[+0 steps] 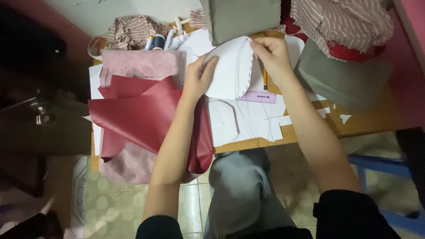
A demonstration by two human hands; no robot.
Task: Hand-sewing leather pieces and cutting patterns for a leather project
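Note:
My left hand (pixel 199 76) and my right hand (pixel 271 52) both hold a white paper pattern piece (pixel 231 71) with a curved edge and pencil lines, lifted above the wooden table (pixel 376 117). The left hand grips its left edge, the right hand pinches its top right corner. Under it lie more white paper sheets (pixel 248 121) with drawn outlines and a pink transparent ruler (pixel 259 97).
Red leatherette sheets (pixel 137 113) with a pinkish backing lie at the left and hang over the table's edge. Thread spools (pixel 155 42) and striped fabric (pixel 133 28) sit at the back left. Olive fabric (pixel 341 75) and striped cloth (pixel 345 22) are at the right. A blue stool (pixel 380 163) stands below.

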